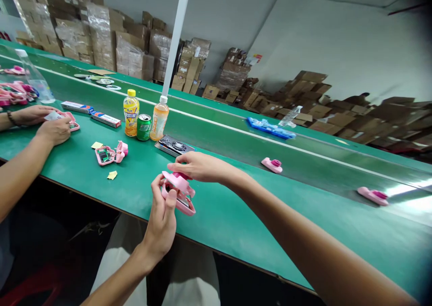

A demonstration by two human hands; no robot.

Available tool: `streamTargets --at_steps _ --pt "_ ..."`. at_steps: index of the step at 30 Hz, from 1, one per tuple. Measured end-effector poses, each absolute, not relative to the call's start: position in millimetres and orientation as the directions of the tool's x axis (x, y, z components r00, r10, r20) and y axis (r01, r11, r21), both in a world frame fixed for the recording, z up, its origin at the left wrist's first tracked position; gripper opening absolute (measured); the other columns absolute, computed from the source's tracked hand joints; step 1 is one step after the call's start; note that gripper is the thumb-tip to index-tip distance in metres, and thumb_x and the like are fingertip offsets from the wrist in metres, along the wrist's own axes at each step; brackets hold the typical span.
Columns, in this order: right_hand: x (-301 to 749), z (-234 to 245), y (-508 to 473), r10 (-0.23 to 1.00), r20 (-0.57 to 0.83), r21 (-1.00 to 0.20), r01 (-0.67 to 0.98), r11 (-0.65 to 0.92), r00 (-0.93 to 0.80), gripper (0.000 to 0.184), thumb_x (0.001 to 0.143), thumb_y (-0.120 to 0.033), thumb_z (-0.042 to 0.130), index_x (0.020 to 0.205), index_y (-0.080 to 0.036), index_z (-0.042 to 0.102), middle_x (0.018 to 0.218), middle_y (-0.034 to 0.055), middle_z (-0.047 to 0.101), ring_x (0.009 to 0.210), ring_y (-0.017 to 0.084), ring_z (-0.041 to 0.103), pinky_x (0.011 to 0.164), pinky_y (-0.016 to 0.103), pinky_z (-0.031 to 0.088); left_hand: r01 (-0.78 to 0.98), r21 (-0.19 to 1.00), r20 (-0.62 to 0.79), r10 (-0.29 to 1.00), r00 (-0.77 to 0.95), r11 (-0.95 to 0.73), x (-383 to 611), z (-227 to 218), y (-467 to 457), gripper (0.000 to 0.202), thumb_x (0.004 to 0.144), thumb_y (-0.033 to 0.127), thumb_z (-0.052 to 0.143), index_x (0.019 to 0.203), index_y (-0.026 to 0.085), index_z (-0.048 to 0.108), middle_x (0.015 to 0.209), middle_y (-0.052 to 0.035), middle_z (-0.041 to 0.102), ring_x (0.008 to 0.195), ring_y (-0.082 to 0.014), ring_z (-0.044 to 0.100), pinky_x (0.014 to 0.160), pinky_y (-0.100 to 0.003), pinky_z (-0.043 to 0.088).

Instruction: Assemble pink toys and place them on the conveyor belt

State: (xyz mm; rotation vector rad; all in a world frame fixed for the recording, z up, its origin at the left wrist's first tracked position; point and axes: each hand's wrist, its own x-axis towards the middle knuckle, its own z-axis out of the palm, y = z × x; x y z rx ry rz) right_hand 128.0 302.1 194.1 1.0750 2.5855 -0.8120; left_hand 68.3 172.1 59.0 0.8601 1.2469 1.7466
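Observation:
Between my two hands is a pink toy camera (pixel 182 185), its shell parted so that the dark inside shows. My left hand (pixel 162 218) grips the lower half from below, thumb against its near side. Closed on the upper half with the lens is my right hand (pixel 195 166), its fingertips partly hidden behind the shell. Left of them, another toy camera (pixel 105 155) lies opened on the green table, a green circuit board in one half. Small yellow paper pieces (pixel 112 175) lie beside it.
A yellow-capped bottle (pixel 131 113), a green can (pixel 144 127) and an orange drink bottle (pixel 159 119) stand behind my hands. Pink cameras (pixel 272 165) and a blue tray (pixel 270 128) rest on the conveyor belt (pixel 229 126). At left, a co-worker's hands (pixel 54 128) hold a pink shell.

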Motion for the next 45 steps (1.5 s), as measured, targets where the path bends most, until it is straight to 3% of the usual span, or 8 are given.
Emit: streamTargets --at_steps 7,14,22,27,32,36,41,45 --pt "153 187 310 0.331 -0.348 -0.723 0.476 0.500 -0.877 0.051 0.096 -0.042 0.056 0.139 -0.015 0.054 0.075 -0.0017 0.055 0.059 0.003 0.048 0.053 0.014 0.037 -0.519 0.839 -0.006 0.951 -0.310 -0.164 53 61 182 0.033 0.106 0.052 0.033 0.128 0.028 0.037 0.119 -0.0045 0.064 0.107 -0.0206 0.069 0.081 -0.031 0.060" --pt "161 167 310 0.513 -0.192 -0.768 0.453 0.452 -0.837 0.045 0.098 -0.046 0.050 0.123 -0.011 0.062 0.070 -0.0029 0.050 0.055 0.001 0.039 0.053 0.014 0.032 -0.540 0.812 -0.066 0.883 -0.465 -0.224 52 62 184 0.065 0.093 0.068 0.055 0.136 0.020 0.042 0.113 -0.0080 0.065 0.097 -0.0184 0.069 0.083 -0.029 0.058" --pt "158 155 308 0.670 -0.153 -0.721 0.545 0.427 -0.727 0.057 0.096 -0.064 0.043 0.085 -0.010 0.057 0.071 0.0001 0.051 0.059 0.002 0.040 0.054 0.016 0.030 -0.447 0.857 0.018 0.881 -0.473 -0.257 49 64 190 0.056 0.097 0.063 0.052 0.134 0.022 0.042 0.125 -0.0093 0.060 0.101 -0.0180 0.068 0.093 -0.031 0.052" --pt "162 165 313 0.558 -0.158 -0.772 0.454 0.444 -0.814 0.055 0.094 -0.059 0.049 0.120 -0.013 0.062 0.086 0.0030 0.057 0.071 0.006 0.050 0.057 0.016 0.040 -0.569 0.792 -0.065 0.897 -0.438 -0.221 45 75 189 0.038 0.105 0.045 0.045 0.134 0.021 0.044 0.124 -0.0094 0.062 0.092 -0.0167 0.069 0.086 -0.031 0.056" --pt "168 183 325 0.357 -0.322 -0.738 0.469 0.486 -0.877 0.059 0.094 -0.055 0.052 0.138 -0.015 0.057 0.097 0.0050 0.061 0.076 0.006 0.052 0.064 0.016 0.047 -0.780 0.625 -0.181 0.977 -0.115 0.024 34 88 179 0.030 0.106 0.033 0.041 0.123 0.014 0.056 0.113 -0.0120 0.067 0.091 -0.0190 0.069 0.075 -0.031 0.060" --pt "164 192 323 0.316 -0.437 -0.711 0.538 0.452 -0.842 0.053 0.094 -0.053 0.053 0.130 -0.015 0.062 0.101 0.0057 0.065 0.077 0.008 0.058 0.063 0.017 0.050 -0.761 0.649 -0.137 0.984 -0.112 0.004 34 87 175 0.030 0.105 0.036 0.046 0.121 0.015 0.061 0.116 -0.0098 0.068 0.096 -0.0178 0.068 0.077 -0.026 0.059" --pt "158 195 311 0.368 -0.481 -0.704 0.601 0.380 -0.796 0.054 0.088 -0.064 0.056 0.089 -0.011 0.062 0.081 0.0051 0.065 0.066 0.007 0.057 0.055 0.016 0.044 -0.628 0.778 -0.101 0.986 -0.135 -0.006 42 78 175 0.041 0.101 0.046 0.054 0.136 0.024 0.051 0.115 -0.0067 0.068 0.095 -0.0180 0.069 0.080 -0.026 0.058" --pt "161 205 309 0.381 -0.451 -0.633 0.590 0.501 -0.807 0.040 0.094 -0.047 0.053 0.096 -0.009 0.068 0.086 0.0052 0.067 0.071 0.008 0.058 0.065 0.017 0.048 -0.689 0.722 -0.127 0.968 -0.216 -0.059 44 74 181 0.030 0.105 0.037 0.046 0.125 0.018 0.056 0.112 -0.0076 0.067 0.092 -0.0162 0.068 0.079 -0.026 0.058"
